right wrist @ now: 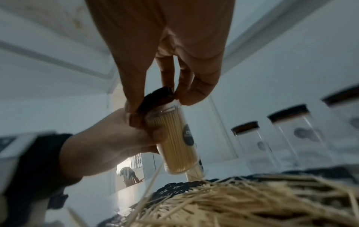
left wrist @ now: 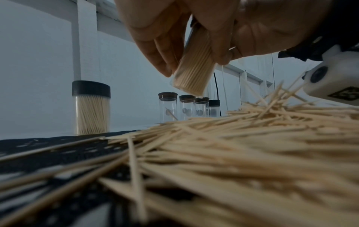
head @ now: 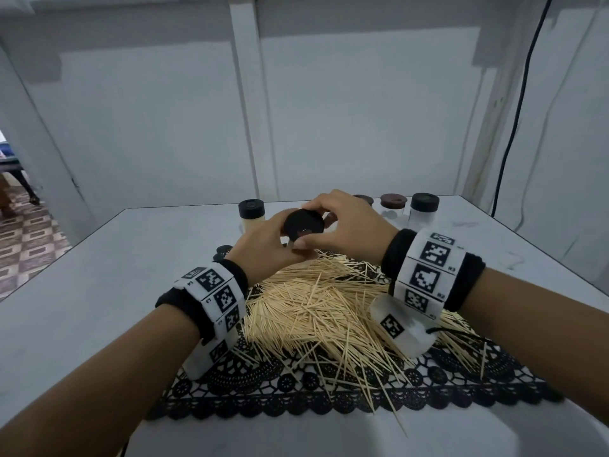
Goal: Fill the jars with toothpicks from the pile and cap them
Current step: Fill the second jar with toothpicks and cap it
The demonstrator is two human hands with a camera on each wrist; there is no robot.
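The step in hand looks like capping a filled jar. The left hand [head: 263,245] grips the jar [left wrist: 192,72], fingers curled round its wall, and holds it tilted in the air above the pile [head: 329,308], at its 12 o'clock edge. The right hand [head: 342,225] pinches the cap [head: 304,224] at the jar's mouth; the cap sits askew, not yet seated. The next move probably calls for squaring the cap and pressing or turning it down. Four empty jars [left wrist: 168,106] wait behind.
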